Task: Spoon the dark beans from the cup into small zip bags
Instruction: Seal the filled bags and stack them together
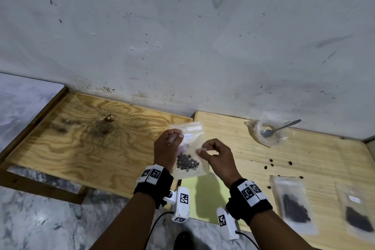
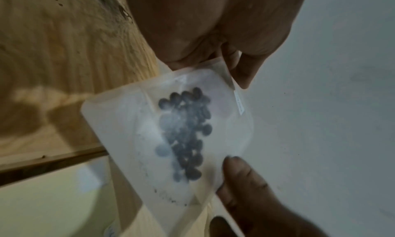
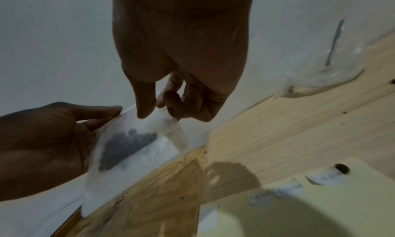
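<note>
A small clear zip bag (image 1: pixel 190 142) with a clump of dark beans (image 1: pixel 186 163) in its lower half hangs upright above the table. My left hand (image 1: pixel 176 136) pinches its upper left corner. My right hand (image 1: pixel 205 149) pinches its right edge near the top. In the left wrist view the bag (image 2: pixel 136 139) hangs from my left fingers (image 2: pixel 241 71), with the right hand's fingers (image 2: pixel 243 178) on its far edge. The right wrist view has my right fingers (image 3: pixel 145 105) pinched on the bag (image 3: pixel 149 149). The clear cup (image 1: pixel 257 128) with the metal spoon (image 1: pixel 282 128) stands at the back right.
Two filled zip bags (image 1: pixel 292 203) (image 1: pixel 357 215) lie flat at the table's right front. Loose beans (image 1: pixel 271 160) are scattered between them and the cup. A pale yellow sheet (image 1: pixel 207 195) lies under my hands. A plywood board (image 1: pixel 81 138) is at the left, against the wall.
</note>
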Demonstrator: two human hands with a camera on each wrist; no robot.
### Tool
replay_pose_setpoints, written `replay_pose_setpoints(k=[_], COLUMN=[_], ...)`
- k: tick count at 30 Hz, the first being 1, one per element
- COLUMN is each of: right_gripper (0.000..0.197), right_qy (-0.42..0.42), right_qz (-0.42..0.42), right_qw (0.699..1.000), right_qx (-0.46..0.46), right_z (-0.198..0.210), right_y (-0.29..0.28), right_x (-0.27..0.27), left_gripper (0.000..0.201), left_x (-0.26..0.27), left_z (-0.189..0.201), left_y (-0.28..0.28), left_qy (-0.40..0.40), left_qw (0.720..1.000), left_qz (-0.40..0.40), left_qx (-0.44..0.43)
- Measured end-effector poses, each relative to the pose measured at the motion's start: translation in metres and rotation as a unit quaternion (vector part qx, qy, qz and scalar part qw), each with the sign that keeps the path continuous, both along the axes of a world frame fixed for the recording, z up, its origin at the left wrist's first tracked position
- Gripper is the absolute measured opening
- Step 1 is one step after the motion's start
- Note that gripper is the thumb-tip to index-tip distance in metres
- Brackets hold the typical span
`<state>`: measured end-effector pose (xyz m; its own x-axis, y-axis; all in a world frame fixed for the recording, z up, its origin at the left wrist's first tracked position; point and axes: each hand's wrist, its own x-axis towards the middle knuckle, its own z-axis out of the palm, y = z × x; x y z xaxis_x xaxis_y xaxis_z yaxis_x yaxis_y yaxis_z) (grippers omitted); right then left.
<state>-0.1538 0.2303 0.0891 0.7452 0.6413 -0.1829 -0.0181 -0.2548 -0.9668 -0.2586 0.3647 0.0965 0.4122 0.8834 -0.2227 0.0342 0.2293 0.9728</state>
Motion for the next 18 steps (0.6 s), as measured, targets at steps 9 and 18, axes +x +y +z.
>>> replay_pose_setpoints(k=[9,18], right_gripper=[0.024,0.025], right_qy=[0.088,0.037], right_qz=[-0.052,-0.045], right_qw=[0.995,0.995], right_qx=[0.016,-0.076], right_z=[-0.001,-0.006], right_y=[-0.034,-0.114], right_x=[0.016,0.067], left_gripper=[0.028,0.043], left_x=[-0.002,0.062], left_z=[-0.01,-0.017], left_y=[-0.016,-0.083], left_qy=[0.036,0.119], left_qw=[0.993,0.972], left_qz=[-0.109,-0.199], left_qx=[0.001,0.047])
